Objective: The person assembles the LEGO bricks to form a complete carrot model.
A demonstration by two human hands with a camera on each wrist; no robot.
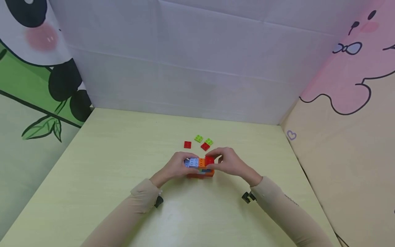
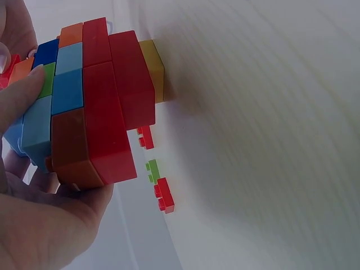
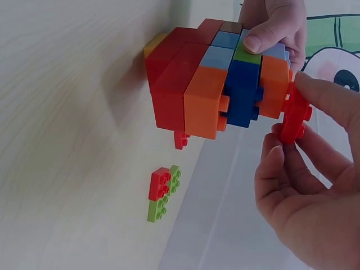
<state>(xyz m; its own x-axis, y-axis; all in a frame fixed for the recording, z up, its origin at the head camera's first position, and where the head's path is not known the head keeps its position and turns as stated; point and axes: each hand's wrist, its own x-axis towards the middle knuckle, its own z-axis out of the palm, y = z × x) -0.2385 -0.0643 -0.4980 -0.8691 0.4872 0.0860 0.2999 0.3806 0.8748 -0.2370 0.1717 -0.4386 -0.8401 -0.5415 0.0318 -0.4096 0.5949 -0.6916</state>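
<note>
A stack of toy building bricks [image 1: 194,162] in red, orange, blue, green and brown is near the middle of the table; a yellow brick [image 2: 153,70] shows at its base. My left hand [image 1: 179,165] grips it from the left side, thumb lying across the green brick [image 3: 247,54]. Between the thumb and fingers of my right hand [image 1: 229,162] is a small red brick [image 3: 293,119], pinched at the top right end of the stack. This red brick lies against the orange brick [image 3: 274,85]; whether it is pressed home I cannot tell.
Beyond the stack on the pale table [image 1: 123,144] lie several loose bricks: a red one [image 1: 187,144] on the left, a green one [image 1: 199,138], and another red one [image 1: 205,146] touching a second green one [image 1: 208,141]. A whitish cloth wall [image 1: 191,68] closes the back.
</note>
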